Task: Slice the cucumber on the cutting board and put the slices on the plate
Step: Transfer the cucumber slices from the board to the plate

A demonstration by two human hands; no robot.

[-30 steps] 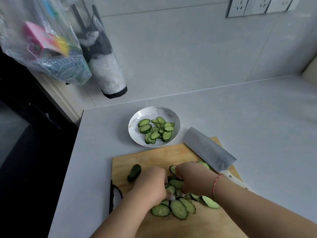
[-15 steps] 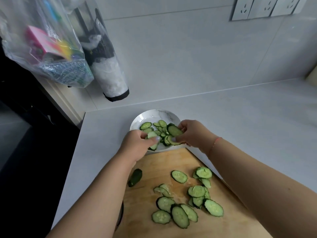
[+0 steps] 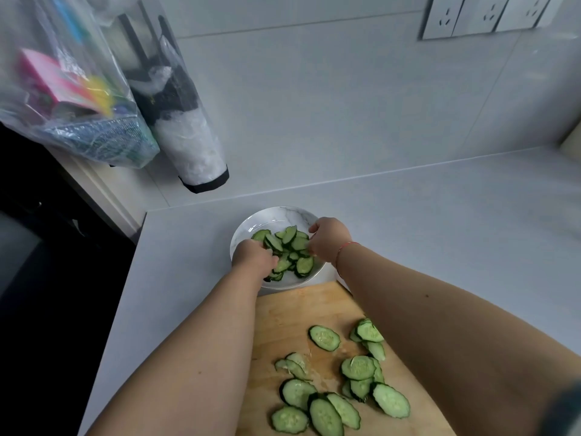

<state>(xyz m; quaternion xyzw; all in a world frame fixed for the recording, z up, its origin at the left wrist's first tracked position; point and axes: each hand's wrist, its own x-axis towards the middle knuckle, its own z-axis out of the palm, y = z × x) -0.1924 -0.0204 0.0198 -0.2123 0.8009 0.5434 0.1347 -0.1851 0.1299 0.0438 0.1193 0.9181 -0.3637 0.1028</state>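
Note:
The white marbled plate [image 3: 251, 225] stands on the counter just beyond the wooden cutting board [image 3: 289, 313] and carries a heap of cucumber slices [image 3: 303, 264]. Both my hands are down in the plate. My left hand [image 3: 253, 256] rests with curled fingers on the left side of the heap; its fingertips are hidden among the slices. At the heap's right side, my right hand [image 3: 328, 237] pinches a pale slice edge with its fingertips. Several more cucumber slices [image 3: 323, 336] lie loose on the near half of the board, between my forearms.
A clear plastic bag [image 3: 72, 99] with colourful packets and a black-rimmed bag holder [image 3: 188, 143] hang at the left above the counter's edge. Wall sockets [image 3: 484, 14] sit top right. The grey counter [image 3: 440, 231] stretches away to the right.
Both hands gathered slices from the board, carried them up to the plate and have now sunk into it. The heap on the plate is larger. My right arm now covers the knife.

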